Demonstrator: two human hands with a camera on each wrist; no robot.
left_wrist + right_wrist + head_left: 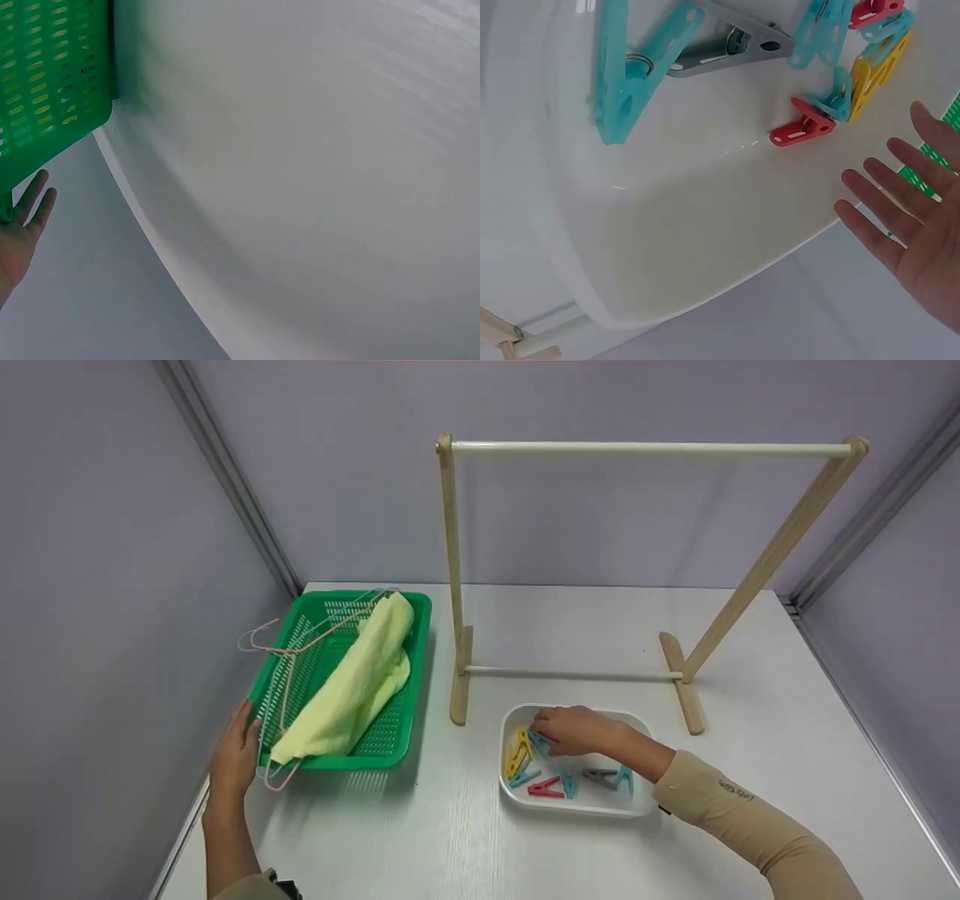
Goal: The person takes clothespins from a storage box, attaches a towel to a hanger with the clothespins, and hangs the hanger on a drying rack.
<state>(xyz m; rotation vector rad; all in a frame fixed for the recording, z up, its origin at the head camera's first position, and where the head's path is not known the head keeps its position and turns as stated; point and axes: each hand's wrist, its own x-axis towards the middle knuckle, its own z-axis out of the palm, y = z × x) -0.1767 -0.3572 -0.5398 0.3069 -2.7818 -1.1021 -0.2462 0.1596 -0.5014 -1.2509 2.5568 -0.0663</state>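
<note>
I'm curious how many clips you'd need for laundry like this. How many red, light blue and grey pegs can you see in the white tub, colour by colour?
In the white tub:
Red pegs: 2
Light blue pegs: 4
Grey peg: 1
Total visible in these colours: 7

Red, yellow, blue and grey pegs (pixel 568 786) lie in a white tub (pixel 577 809), apart from a green basket (pixel 418 682)

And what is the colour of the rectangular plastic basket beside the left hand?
The rectangular plastic basket is green, seen best in the head view.
</note>
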